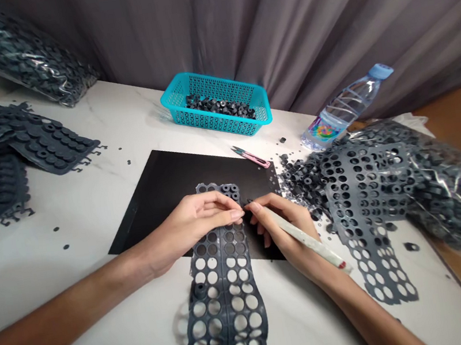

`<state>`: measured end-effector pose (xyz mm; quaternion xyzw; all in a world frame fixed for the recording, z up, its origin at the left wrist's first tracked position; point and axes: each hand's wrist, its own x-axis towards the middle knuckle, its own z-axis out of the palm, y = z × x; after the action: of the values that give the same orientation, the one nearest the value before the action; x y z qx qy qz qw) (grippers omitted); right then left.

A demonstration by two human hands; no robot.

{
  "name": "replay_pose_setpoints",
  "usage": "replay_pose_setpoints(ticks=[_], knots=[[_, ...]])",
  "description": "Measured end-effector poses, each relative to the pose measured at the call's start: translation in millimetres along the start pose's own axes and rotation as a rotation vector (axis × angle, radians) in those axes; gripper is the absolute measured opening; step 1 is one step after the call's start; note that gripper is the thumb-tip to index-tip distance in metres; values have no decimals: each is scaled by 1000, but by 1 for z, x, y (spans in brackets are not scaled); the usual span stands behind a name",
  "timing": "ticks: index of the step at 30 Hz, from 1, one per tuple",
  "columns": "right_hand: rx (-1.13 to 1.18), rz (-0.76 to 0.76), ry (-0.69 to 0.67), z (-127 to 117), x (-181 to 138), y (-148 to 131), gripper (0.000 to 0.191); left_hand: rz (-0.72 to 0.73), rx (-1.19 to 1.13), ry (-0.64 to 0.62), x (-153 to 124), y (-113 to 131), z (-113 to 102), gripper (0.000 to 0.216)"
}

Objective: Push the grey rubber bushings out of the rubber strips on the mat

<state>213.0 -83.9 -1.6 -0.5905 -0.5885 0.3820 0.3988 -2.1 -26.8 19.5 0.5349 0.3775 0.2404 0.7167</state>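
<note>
One grey curtain hangs behind one white, faintly veined table. Two clear bags of dark pieces lie apart, one far left of the black mat, one right of it. One perforated sheet crosses the mat's near edge. Behind the mat stands one turquoise basket; farther right leans one bottle. Over the mat, the left hand curls above the sheet, fingertips close together, whether gripping I cannot tell; the right hand grips one pale tool. One pair of pink snips lies at the mat's far edge.
</note>
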Motion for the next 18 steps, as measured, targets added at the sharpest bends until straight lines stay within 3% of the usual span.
replay_pose_setpoints(ticks=[18], knots=[[-205, -89, -69, -2, 0, -5, 31, -39, -154, -43, 3, -8, -1, 26]])
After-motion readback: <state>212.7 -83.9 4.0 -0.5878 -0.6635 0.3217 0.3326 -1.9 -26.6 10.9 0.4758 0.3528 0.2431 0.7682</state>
